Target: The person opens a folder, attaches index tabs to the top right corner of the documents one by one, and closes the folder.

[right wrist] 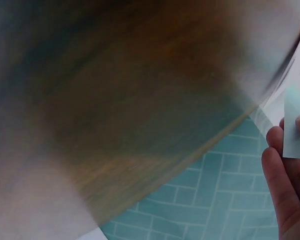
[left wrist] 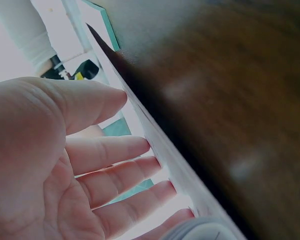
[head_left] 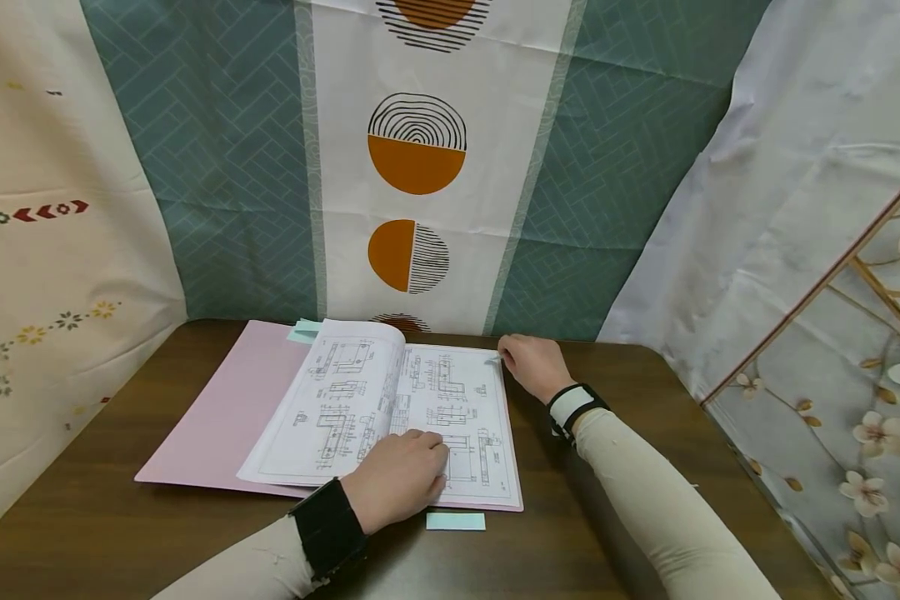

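Note:
An open booklet of technical drawings [head_left: 345, 400] lies on the table, with one leaf lifting and curving near the spine. My left hand [head_left: 401, 475] rests on the right page near its lower middle. In the left wrist view that hand's fingertips [left wrist: 150, 167] touch the page, loosely extended, holding nothing. At the upper right corner of the right page is my right hand [head_left: 532, 365]. It pinches a pale green sticky tab [right wrist: 293, 132] between thumb and fingers, clearest in the right wrist view.
A pink cover [head_left: 210, 417] spreads out at the booklet's left. Pale green sticky notes [head_left: 305, 331] stick out at its top edge. Another pale green strip [head_left: 456, 522] is below the bottom edge. The brown table [head_left: 607, 500] meets hanging patterned cloths [head_left: 615, 167] behind.

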A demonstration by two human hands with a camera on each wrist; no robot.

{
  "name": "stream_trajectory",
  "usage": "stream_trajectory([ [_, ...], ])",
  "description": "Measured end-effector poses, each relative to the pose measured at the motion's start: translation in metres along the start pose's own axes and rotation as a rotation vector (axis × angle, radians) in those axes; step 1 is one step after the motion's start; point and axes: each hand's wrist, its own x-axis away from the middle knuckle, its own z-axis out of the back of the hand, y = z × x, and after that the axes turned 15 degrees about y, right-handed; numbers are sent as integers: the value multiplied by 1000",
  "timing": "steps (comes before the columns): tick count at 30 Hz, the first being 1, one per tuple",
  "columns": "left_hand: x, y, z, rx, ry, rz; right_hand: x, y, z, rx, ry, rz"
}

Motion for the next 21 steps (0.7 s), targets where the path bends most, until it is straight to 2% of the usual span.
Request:
stream_trajectory([
  [9,-1,-1,-2,-6,-1,-6,2,13,-5,1,-96,73],
  [18,-1,2,1,-6,7,-14,0,14,-6,37,-144,212],
  [21,0,1,-1,-7,7,-18,1,13,-7,58,-136,226],
])
